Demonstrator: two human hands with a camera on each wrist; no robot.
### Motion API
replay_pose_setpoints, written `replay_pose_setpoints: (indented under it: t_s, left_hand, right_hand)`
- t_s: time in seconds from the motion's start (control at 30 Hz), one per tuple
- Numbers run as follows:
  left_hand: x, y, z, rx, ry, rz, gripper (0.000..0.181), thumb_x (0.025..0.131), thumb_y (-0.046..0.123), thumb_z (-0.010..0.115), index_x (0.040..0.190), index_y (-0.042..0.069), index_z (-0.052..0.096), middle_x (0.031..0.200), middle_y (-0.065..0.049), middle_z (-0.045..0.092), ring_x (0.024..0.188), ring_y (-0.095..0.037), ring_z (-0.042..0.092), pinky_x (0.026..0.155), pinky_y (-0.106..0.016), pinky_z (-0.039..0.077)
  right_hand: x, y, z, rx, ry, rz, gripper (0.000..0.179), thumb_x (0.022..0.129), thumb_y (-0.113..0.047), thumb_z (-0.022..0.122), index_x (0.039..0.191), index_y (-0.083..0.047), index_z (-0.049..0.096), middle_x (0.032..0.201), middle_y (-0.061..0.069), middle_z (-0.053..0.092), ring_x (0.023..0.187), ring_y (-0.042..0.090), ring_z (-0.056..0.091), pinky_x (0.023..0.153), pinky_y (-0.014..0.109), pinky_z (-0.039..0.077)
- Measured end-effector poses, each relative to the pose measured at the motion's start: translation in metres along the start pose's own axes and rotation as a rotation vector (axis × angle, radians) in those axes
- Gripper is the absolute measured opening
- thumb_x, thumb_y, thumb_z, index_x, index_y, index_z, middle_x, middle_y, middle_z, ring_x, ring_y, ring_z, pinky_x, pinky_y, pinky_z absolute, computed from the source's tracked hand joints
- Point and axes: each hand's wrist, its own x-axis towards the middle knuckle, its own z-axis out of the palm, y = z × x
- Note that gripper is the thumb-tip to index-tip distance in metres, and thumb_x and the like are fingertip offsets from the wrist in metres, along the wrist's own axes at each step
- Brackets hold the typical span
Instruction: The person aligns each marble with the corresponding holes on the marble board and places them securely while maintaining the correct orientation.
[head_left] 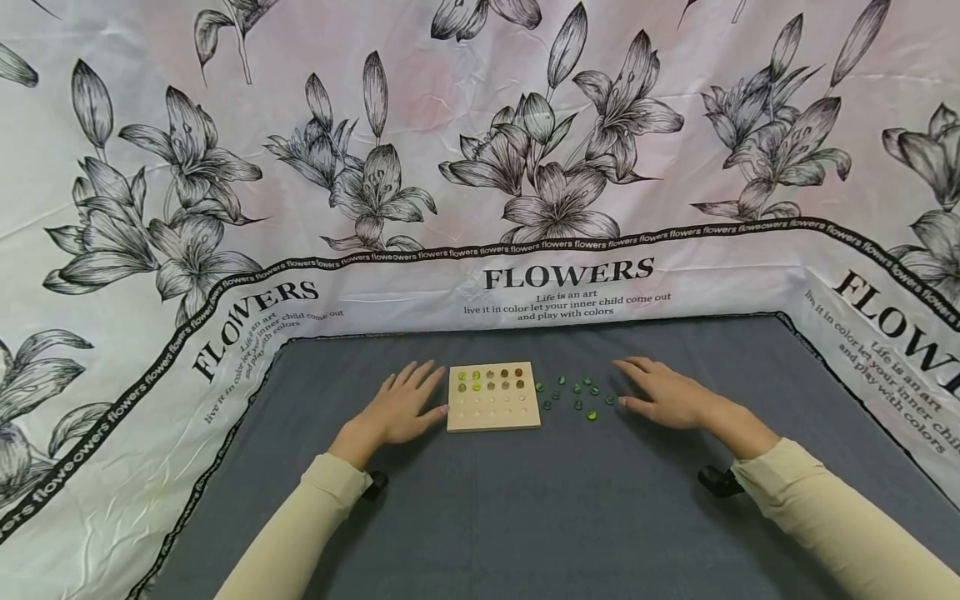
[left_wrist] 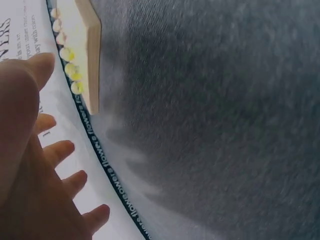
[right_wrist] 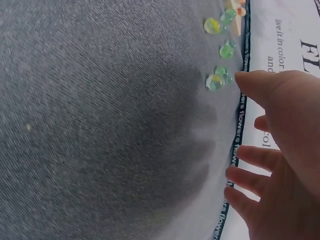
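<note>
A light wooden board with rows of round holes lies on the grey cloth. Its two far rows hold marbles, yellow-green at the left and brownish at the right; the two near rows of holes are bare. Just left of the board is my left hand, fingers spread, thumb tip by the board's edge and nothing held. Several loose green glass marbles are scattered right of the board, one of them yellower. My right hand is beyond them on the right, fingers extended and holding nothing, its thumb near the closest marble.
Grey cloth covers the table surface under the board and marbles. A white border printed with FLOWERS runs along its back and sides. Behind rises a pale fabric with black lily drawings. Dark bands show at both sleeve cuffs.
</note>
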Motion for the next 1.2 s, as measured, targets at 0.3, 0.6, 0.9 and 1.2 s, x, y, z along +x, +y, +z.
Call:
replay_pose_setpoints:
  t_s: [0.3,0.6,0.9,1.2]
  left_hand:
    - [-0.003,0.002,0.008,-0.038,-0.045,0.023,0.074,0.106,0.051,0.05,0.165,0.014,0.023,0.169,-0.013,0.021,0.155,-0.042,0.016,0.119,-0.067,0.019]
    - [-0.002,0.006,0.01,-0.066,-0.075,0.038,0.075,0.106,0.052,0.049,0.165,0.013,0.024,0.169,-0.014,0.022,0.155,-0.04,0.017,0.12,-0.066,0.018]
    - [0.0,0.005,0.017,-0.065,-0.109,0.049,0.073,0.108,0.053,0.044,0.165,0.014,0.023,0.17,-0.011,0.021,0.156,-0.034,0.017,0.122,-0.063,0.017]
    - [0.002,0.005,0.021,-0.023,-0.149,0.037,0.073,0.108,0.056,0.039,0.166,0.017,0.019,0.171,-0.007,0.016,0.157,-0.031,0.015,0.123,-0.061,0.016]
  right_hand:
    - [-0.002,-0.001,0.008,0.118,0.017,-0.026,0.065,0.103,-0.029,0.064,0.153,0.005,0.04,0.148,0.031,0.044,0.137,0.052,0.042,0.105,0.068,0.038]
    - [0.004,-0.002,0.016,0.191,0.062,-0.037,0.062,0.098,-0.026,0.072,0.144,0.009,0.05,0.132,0.025,0.056,0.117,0.041,0.058,0.093,0.057,0.05]
    - [0.012,-0.008,0.017,0.28,0.077,0.012,0.048,0.092,-0.016,0.078,0.129,0.011,0.061,0.11,0.018,0.068,0.087,0.018,0.062,0.073,0.036,0.051]
    - [0.017,-0.008,0.02,0.305,0.074,0.041,0.035,0.091,-0.016,0.079,0.116,0.007,0.069,0.092,0.005,0.069,0.081,0.014,0.063,0.069,0.032,0.052]
